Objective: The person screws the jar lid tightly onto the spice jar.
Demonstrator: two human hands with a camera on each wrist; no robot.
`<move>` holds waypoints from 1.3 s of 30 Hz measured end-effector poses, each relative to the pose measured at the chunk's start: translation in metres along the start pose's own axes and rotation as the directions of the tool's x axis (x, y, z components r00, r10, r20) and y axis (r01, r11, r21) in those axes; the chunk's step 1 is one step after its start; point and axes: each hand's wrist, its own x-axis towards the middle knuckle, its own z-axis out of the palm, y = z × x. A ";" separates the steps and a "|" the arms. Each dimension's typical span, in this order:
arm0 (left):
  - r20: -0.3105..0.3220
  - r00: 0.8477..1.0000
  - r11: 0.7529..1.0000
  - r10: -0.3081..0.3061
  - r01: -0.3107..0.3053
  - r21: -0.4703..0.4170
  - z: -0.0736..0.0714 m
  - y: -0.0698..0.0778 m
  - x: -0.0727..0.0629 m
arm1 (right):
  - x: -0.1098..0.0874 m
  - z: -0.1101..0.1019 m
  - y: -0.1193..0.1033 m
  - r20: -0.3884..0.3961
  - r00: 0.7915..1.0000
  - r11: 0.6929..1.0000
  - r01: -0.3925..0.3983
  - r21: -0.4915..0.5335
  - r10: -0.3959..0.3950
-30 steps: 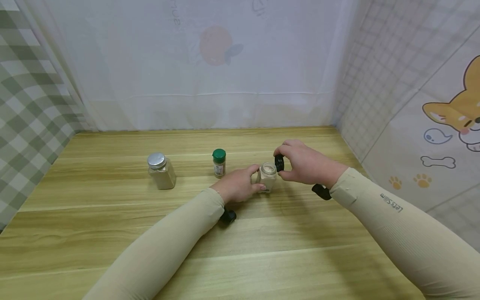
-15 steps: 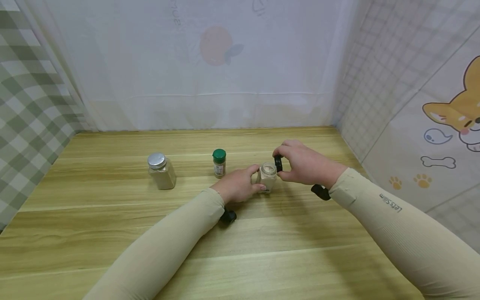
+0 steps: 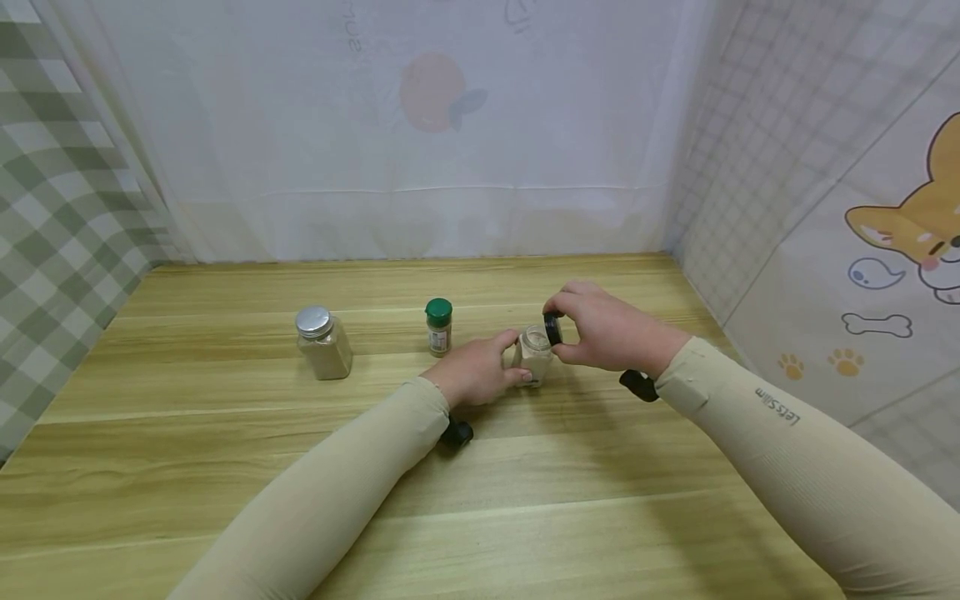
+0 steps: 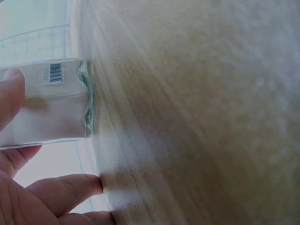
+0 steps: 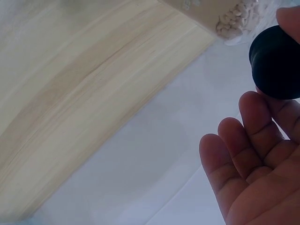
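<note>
An uncapped glass jar of pale powder [image 3: 534, 357] stands on the table, its mouth facing up. My left hand [image 3: 480, 371] grips it from the left, thumb on the near side. In the left wrist view a barcode label shows on the jar [image 4: 51, 108], and two fingertips [image 4: 96, 184] touch the tabletop. My right hand [image 3: 603, 329] pinches a round black lid [image 3: 552, 328] between thumb and finger, tilted on edge beside the jar's rim. Close up, the right wrist view shows the lid [image 5: 276, 63] near the jar, the other fingers loosely bent.
A green-capped spice bottle [image 3: 438, 327] stands just left of the jar, behind my left hand. Further left is a square jar with a silver lid [image 3: 324, 343]. The wooden table [image 3: 487, 517] meets a pale cloth wall [image 3: 300, 150] at the back and a patterned one on the right.
My right hand has moved slightly left with the black lid, which now overlaps the jar's rim in the head view and tilts more. The left hand and jar stay put.
</note>
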 end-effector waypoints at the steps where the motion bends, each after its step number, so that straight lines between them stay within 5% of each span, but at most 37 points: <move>1: 0.000 1.000 1.000 0.001 -0.001 0.000 0.000 0.000 0.000 | 0.000 0.000 0.000 0.000 1.000 1.000 0.001 0.001 -0.001; 39: -0.011 0.999 0.999 0.034 -0.034 0.025 0.000 -0.001 0.000 | 0.005 0.003 -0.007 -0.014 0.999 0.999 0.047 0.023 -0.047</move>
